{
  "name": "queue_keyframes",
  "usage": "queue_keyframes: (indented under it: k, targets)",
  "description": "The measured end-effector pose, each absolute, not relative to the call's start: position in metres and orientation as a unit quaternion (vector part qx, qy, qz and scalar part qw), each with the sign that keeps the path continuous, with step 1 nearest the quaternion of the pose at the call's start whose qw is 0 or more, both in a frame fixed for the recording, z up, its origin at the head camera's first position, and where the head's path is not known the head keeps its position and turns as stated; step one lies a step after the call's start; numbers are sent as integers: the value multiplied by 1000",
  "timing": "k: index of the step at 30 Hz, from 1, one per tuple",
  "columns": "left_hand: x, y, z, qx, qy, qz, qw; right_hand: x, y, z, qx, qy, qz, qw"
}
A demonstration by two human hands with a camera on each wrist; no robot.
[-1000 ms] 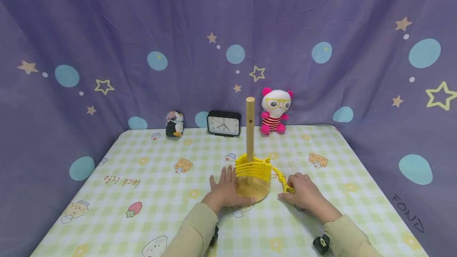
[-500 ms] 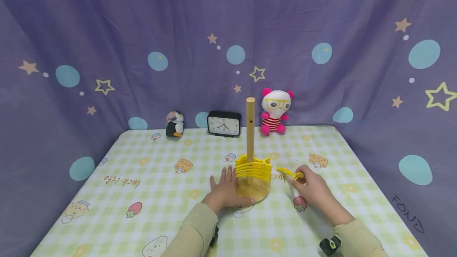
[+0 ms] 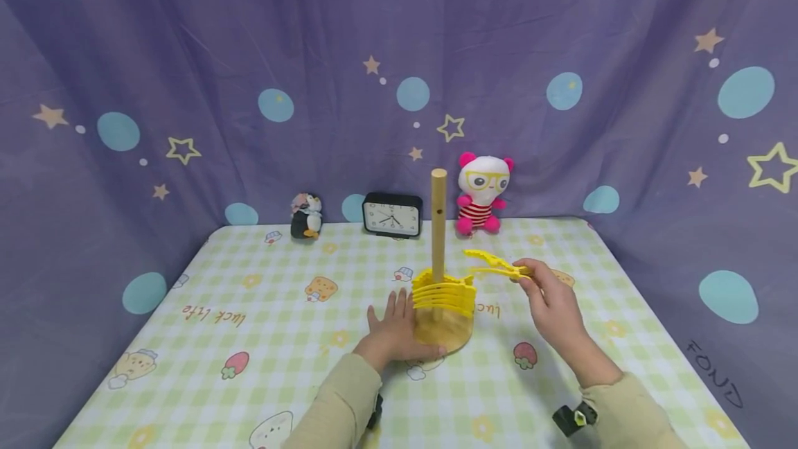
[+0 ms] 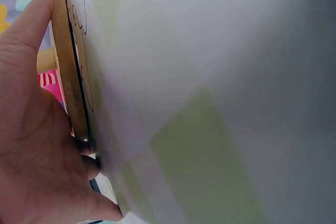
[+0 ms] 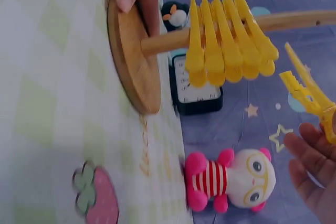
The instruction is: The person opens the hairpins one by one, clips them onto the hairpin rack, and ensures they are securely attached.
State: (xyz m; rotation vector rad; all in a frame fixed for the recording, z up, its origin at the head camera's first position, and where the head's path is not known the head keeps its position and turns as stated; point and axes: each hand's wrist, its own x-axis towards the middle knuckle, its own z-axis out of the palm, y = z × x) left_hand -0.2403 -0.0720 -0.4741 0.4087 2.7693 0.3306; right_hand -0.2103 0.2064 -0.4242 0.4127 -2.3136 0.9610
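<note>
My left hand (image 3: 395, 339) rests against the round wooden base (image 3: 450, 339) of a stand, fingers spread straight on the table and thumb along the near edge. An upright wooden post (image 3: 438, 227) rises from this base. Around the post sits a stack of several yellow hair clips (image 5: 226, 51), partway up in the right wrist view. To the right of the stack, raised off the table, my right hand (image 3: 553, 303) pinches another yellow hair clip (image 3: 495, 263) by its tail end. The two prongs of that clip are spread apart and point left toward the post.
At the back edge of the table stand a penguin toy (image 3: 306, 216), a black-framed clock (image 3: 393, 216) and a pink-and-white panda plush (image 3: 483, 192). A checked cloth (image 3: 274, 338) covers the table. Behind hangs a purple curtain (image 3: 337, 137).
My right hand has lifted the hair clip from the table and raised it beside the stack. The clip's prongs now show spread apart. My left hand stays at the base.
</note>
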Motion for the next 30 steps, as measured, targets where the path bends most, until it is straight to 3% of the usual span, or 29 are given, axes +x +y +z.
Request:
queue_keyframes:
  k: [4,10,22,30]
  targets:
    - [-241,-73,-473,142,970,116,162,-217,188,-422,168,-862,373,299]
    - [-241,-73,-474,141,968,124,169,-227,158,-425,190,-865,386,260]
    - [-245,-70,-480,139,969,123,161,-228,161,-418,214,-874,429,81]
    - [-243,-73,-473,136,966,128,177,-217,176,-426,189,-884,418,90]
